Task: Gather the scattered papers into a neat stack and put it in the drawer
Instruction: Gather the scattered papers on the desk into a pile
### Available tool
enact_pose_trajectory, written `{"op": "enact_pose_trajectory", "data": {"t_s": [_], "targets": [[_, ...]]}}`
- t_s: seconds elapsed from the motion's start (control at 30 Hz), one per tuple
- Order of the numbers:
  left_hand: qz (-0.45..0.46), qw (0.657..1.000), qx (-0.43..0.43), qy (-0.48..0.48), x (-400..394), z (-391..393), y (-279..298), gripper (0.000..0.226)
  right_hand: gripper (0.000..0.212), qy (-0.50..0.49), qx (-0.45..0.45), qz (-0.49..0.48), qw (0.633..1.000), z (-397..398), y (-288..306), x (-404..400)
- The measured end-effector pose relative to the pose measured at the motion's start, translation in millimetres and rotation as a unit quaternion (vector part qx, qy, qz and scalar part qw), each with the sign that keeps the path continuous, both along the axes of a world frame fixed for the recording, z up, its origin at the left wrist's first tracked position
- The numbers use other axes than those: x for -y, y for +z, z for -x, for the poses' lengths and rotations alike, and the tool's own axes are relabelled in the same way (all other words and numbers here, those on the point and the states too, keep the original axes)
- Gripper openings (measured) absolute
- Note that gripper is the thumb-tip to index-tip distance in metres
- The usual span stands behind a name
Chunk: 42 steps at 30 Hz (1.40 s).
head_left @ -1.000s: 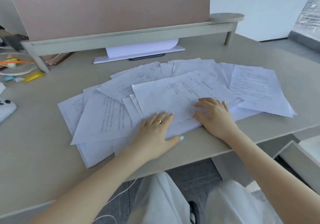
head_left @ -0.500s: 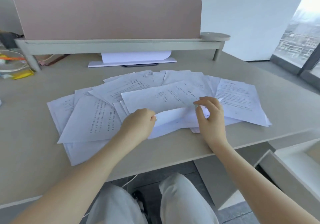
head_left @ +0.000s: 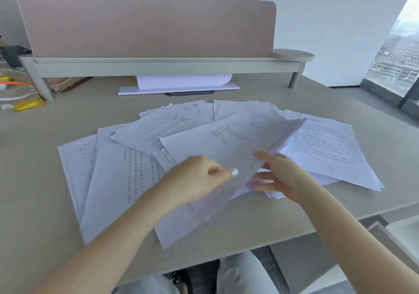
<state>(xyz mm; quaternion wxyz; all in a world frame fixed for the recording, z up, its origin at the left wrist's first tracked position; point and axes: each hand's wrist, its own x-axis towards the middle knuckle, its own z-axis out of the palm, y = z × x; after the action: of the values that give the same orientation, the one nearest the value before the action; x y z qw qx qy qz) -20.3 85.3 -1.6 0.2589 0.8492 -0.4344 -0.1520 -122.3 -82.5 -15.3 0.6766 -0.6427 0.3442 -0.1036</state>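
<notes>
Several printed white papers (head_left: 122,180) lie fanned and overlapping across the beige desk (head_left: 34,203). My left hand (head_left: 195,180) pinches the near edge of one sheet (head_left: 229,144), which is lifted and tilted above the pile. My right hand (head_left: 278,178) holds the same sheet's right side, thumb on top and fingers underneath. More sheets (head_left: 328,148) lie flat to the right. The open drawer (head_left: 385,237) shows at the lower right, below the desk edge.
A pink divider panel (head_left: 145,21) on a grey shelf rail (head_left: 158,66) closes the desk's far side, with a white stand (head_left: 179,87) under it. Cables and a yellow item (head_left: 29,105) lie at the far left. A window is at the right.
Both hands went from pressing flat on the pile to taking hold of one sheet and lifting it. The view tilted up.
</notes>
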Motion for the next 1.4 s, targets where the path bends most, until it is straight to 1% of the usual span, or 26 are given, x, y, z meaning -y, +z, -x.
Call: {"op": "enact_pose_trajectory", "data": {"t_s": [0.03, 0.07, 0.1, 0.13, 0.17, 0.23, 0.3, 0.37, 0.47, 0.57, 0.63, 0.7, 0.73, 0.77, 0.8, 0.87, 0.93, 1.0, 1.13, 1.2, 1.27, 1.33, 1.37, 1.4], "targets": [[0.038, 0.999, -0.005, 0.030, 0, -12, -1, 0.037, 0.017, -0.012, -0.013, 0.011, 1.000, 1, -3, 3], [0.070, 0.995, 0.027, 0.072, 1, -28, -5, 0.030, 0.015, -0.020, -0.021, 0.014, 0.999, 2, -5, 5], [0.078, 0.988, 0.072, 0.114, 1, -47, -11, 0.036, 0.016, -0.023, -0.027, 0.012, 0.999, 4, -5, 7], [0.067, 0.982, 0.101, 0.148, -1, -64, -19, 0.045, 0.017, -0.024, -0.036, 0.017, 0.999, 6, -6, 9], [0.040, 0.979, 0.102, 0.173, -5, -79, -29, 0.052, 0.018, -0.023, -0.048, 0.028, 0.998, 8, -5, 10], [-0.025, 0.976, 0.093, 0.194, -12, -99, -48, 0.055, 0.020, -0.010, -0.075, 0.061, 0.995, 13, -5, 12], [-0.061, 0.974, 0.113, 0.185, -17, -106, -60, 0.051, 0.020, 0.006, -0.100, 0.091, 0.991, 20, -4, 16], [-0.064, 0.977, 0.126, 0.161, -18, -106, -61, 0.051, 0.017, 0.010, -0.130, 0.125, 0.984, 28, -3, 21], [-0.057, 0.984, 0.101, 0.135, -21, -106, -59, 0.051, 0.018, -0.002, -0.170, 0.185, 0.968, 37, 0, 28], [-0.029, 0.991, 0.068, 0.108, -26, -108, -59, 0.047, 0.023, -0.040, -0.197, 0.273, 0.941, 44, 1, 38], [-0.007, 0.993, 0.070, 0.096, -26, -107, -58, 0.041, 0.025, -0.060, -0.211, 0.340, 0.914, 45, 0, 47], [0.023, 0.994, 0.058, 0.091, -25, -106, -57, 0.033, 0.022, -0.060, -0.223, 0.379, 0.896, 42, -1, 50], [0.050, 0.994, 0.030, 0.090, -26, -106, -55, 0.026, 0.018, -0.060, -0.227, 0.391, 0.890, 38, -1, 50], [0.083, 0.993, -0.005, 0.086, -27, -105, -52, 0.025, 0.015, -0.060, -0.230, 0.401, 0.885, 34, -2, 50], [0.111, 0.990, -0.031, 0.082, -28, -103, -49, 0.029, 0.013, -0.062, -0.232, 0.409, 0.880, 29, -3, 48], [0.136, 0.985, -0.059, 0.084, -31, -102, -47, 0.031, 0.014, -0.056, -0.232, 0.426, 0.873, 18, -7, 47], [0.139, 0.981, -0.091, 0.102, -32, -102, -45, 0.040, 0.016, -0.044, -0.235, 0.434, 0.869, 6, -10, 46], [0.152, 0.974, -0.108, 0.128, -33, -105, -46, 0.045, 0.012, -0.035, -0.243, 0.455, 0.856, -6, -10, 44], [0.185, 0.961, -0.068, 0.192, -34, -109, -43, 0.044, 0.007, -0.037, -0.223, 0.512, 0.829, -34, 5, 42], [0.199, 0.958, -0.057, 0.199, -33, -111, -44, 0.041, 0.023, -0.042, -0.193, 0.542, 0.817, -52, 18, 43], [0.221, 0.950, -0.064, 0.209, -30, -112, -45, 0.033, 0.028, -0.022, -0.150, 0.555, 0.818, -77, 27, 44], [0.245, 0.942, -0.062, 0.220, -29, -114, -49, 0.024, 0.023, 0.017, -0.117, 0.555, 0.824, -108, 28, 44], [0.242, 0.944, -0.040, 0.222, -29, -114, -50, 0.026, 0.022, 0.041, -0.105, 0.553, 0.825, -125, 25, 44], [0.221, 0.950, -0.010, 0.220, -30, -114, -51, 0.035, 0.024, 0.064, -0.095, 0.547, 0.829, -141, 22, 44]]}}
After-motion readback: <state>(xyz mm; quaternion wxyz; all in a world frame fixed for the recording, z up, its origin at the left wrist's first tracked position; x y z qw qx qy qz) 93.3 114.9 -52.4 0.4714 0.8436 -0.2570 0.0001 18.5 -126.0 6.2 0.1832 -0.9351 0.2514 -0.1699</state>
